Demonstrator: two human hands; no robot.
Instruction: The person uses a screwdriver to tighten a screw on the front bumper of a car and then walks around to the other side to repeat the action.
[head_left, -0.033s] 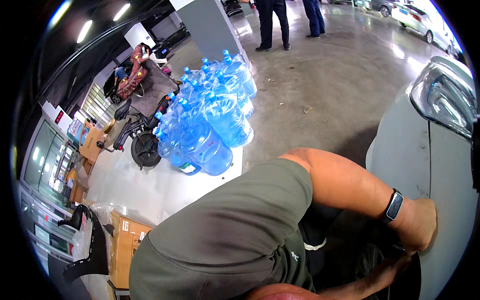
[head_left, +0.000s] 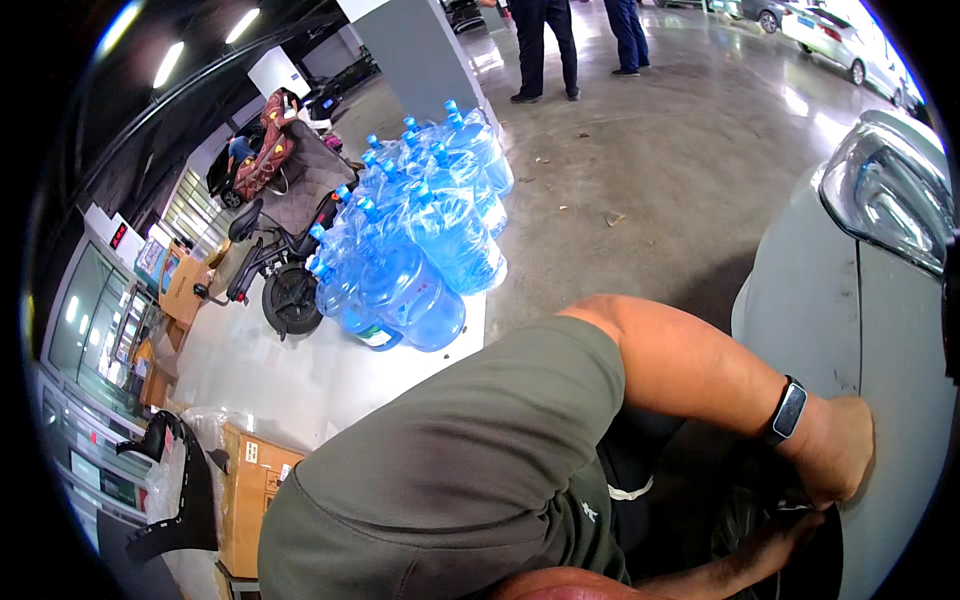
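Observation:
My left hand [head_left: 840, 450] is bent and closed against the lower edge of a pale grey car body panel [head_left: 900, 400]. Its fingers curl down out of sight, so what they grip does not show. A dark band with a smartwatch [head_left: 789, 411] circles that wrist. Just below, my right hand [head_left: 795, 535] reaches up from the lower edge into the dark space beside the panel, close to the left fingers. Its fingertips are hidden in shadow. Higher on the car is a clear headlight [head_left: 885, 195].
Large blue water bottles [head_left: 415, 290] in plastic wrap stand grouped on a white floor area. Beside them is a black electric bike [head_left: 285, 290]. A cardboard box [head_left: 250, 500] and a black curved trim piece [head_left: 180, 500] are at lower left. Two people [head_left: 548, 45] stand near a pillar [head_left: 415, 60].
The watch screen has turned darker, and my right hand has shifted very slightly. My left hand keeps its place at the panel.

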